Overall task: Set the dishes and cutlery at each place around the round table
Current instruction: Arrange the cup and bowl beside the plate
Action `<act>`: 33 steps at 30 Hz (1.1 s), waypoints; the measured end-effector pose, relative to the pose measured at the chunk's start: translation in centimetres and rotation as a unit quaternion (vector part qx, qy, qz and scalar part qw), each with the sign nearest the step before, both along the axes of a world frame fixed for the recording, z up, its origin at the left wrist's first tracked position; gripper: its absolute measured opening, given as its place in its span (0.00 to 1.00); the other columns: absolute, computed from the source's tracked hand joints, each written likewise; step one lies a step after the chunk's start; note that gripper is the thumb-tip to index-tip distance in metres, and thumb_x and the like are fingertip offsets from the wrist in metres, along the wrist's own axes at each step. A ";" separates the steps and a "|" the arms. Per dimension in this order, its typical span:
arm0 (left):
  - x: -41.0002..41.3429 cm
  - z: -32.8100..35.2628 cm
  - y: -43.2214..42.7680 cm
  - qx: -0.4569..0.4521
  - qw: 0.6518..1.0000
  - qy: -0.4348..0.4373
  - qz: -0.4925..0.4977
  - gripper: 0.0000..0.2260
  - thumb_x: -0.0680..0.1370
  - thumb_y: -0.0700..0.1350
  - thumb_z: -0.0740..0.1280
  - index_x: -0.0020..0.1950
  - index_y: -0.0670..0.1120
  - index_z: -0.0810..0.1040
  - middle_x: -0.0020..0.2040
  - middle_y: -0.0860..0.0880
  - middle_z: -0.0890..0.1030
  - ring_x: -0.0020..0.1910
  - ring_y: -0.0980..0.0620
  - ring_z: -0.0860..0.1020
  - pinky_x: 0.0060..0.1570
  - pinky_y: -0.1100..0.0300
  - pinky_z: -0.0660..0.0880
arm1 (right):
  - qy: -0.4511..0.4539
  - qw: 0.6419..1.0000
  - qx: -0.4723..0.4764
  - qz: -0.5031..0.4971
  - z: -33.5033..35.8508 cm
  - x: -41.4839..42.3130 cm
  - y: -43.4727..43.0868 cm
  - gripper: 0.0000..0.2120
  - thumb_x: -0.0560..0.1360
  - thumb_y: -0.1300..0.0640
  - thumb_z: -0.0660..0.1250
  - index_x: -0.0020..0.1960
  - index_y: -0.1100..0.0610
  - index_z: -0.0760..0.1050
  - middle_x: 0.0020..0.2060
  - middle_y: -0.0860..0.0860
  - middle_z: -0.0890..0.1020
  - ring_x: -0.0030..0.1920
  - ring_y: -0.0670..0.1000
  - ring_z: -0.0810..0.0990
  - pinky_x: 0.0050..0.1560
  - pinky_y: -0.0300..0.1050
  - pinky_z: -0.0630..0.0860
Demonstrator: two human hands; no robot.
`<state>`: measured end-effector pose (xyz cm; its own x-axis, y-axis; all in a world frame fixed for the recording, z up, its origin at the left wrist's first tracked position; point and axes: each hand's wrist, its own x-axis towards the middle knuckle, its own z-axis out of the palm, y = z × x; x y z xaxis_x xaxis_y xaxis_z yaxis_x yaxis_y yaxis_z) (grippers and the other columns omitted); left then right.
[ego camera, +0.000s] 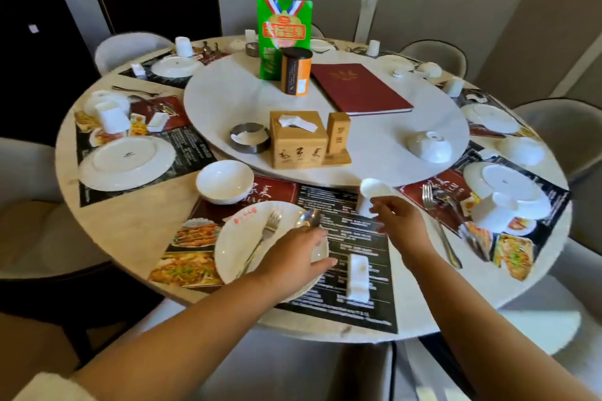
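Lower centre: right hand (399, 223) pinches the tilted white cup (373, 192) over the placemat (355, 239). Left hand (293, 254) lies over the plate (234, 244) by the spoon (309, 217) — grip unclear. Risk — the fingertip hold slips and the cup drops onto the worktop (123, 225).

- Large yellow Chinese characters are shown on the orange banner of the green stand-up card (284, 32); "金标" can be made out.
- Three black brush characters are printed on the wooden tissue box (298, 140).
- "家美" is read on the near placemat (270, 189); the fine print is illegible.
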<state>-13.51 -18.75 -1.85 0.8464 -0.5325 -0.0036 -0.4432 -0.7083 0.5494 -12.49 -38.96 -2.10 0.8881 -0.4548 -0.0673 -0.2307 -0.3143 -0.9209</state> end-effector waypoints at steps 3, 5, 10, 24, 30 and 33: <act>0.1 -0.5 -3.5 0.040 0.997 0.003 -0.067 0.22 0.77 0.48 0.65 0.71 0.50 0.66 0.69 0.51 0.70 0.67 0.53 0.69 0.63 0.60 0.67 | 0.008 1.000 -0.014 0.003 -0.9 -1.3 -3.7 0.07 0.77 0.59 0.62 0.52 0.59 0.77 0.47 0.56 0.82 0.47 0.56 0.80 0.44 0.48 0.78; 0.7 -0.8 -5.1 0.077 0.988 0.009 -0.135 0.24 0.76 0.45 0.66 0.72 0.51 0.66 0.72 0.52 0.65 0.71 0.54 0.64 0.68 0.59 0.63 | 0.013 1.000 -0.016 0.003 -1.5 -1.4 -5.7 0.08 0.78 0.59 0.61 0.54 0.58 0.76 0.49 0.56 0.81 0.47 0.55 0.80 0.44 0.46 0.78; 2.5 -1.0 -6.8 0.190 0.942 0.020 -0.274 0.26 0.76 0.38 0.64 0.72 0.53 0.66 0.77 0.54 0.57 0.77 0.55 0.50 0.75 0.55 0.52 | 0.022 0.999 -0.027 0.026 -2.2 -0.4 -8.4 0.11 0.78 0.57 0.61 0.59 0.58 0.74 0.51 0.56 0.80 0.48 0.53 0.80 0.41 0.41 0.77; 7.2 -2.7 -9.5 0.330 0.932 -0.108 -0.109 0.16 0.74 0.50 0.68 0.60 0.48 0.77 0.59 0.49 0.78 0.63 0.49 0.70 0.68 0.52 0.58 | 0.024 0.954 -0.211 0.209 -2.2 7.1 -7.7 0.43 0.64 0.53 0.78 0.72 0.58 0.60 0.69 0.57 0.68 0.68 0.55 0.68 0.65 0.44 0.63; 10.3 -2.4 -10.6 0.350 0.930 -0.114 -0.017 0.13 0.75 0.48 0.67 0.59 0.48 0.78 0.58 0.47 0.79 0.63 0.48 0.70 0.68 0.52 0.55 | 0.033 0.952 -0.201 0.227 -2.3 7.4 -9.5 0.36 0.63 0.55 0.79 0.67 0.58 0.68 0.62 0.55 0.74 0.59 0.52 0.73 0.52 0.36 0.64; 11.6 -2.3 -11.1 0.353 0.929 -0.112 0.013 0.13 0.75 0.48 0.67 0.59 0.50 0.79 0.57 0.47 0.79 0.64 0.49 0.69 0.67 0.53 0.56 | 0.025 0.944 -0.214 0.248 -2.3 6.9 -10.1 0.36 0.62 0.54 0.79 0.66 0.58 0.69 0.61 0.53 0.76 0.57 0.51 0.74 0.51 0.35 0.65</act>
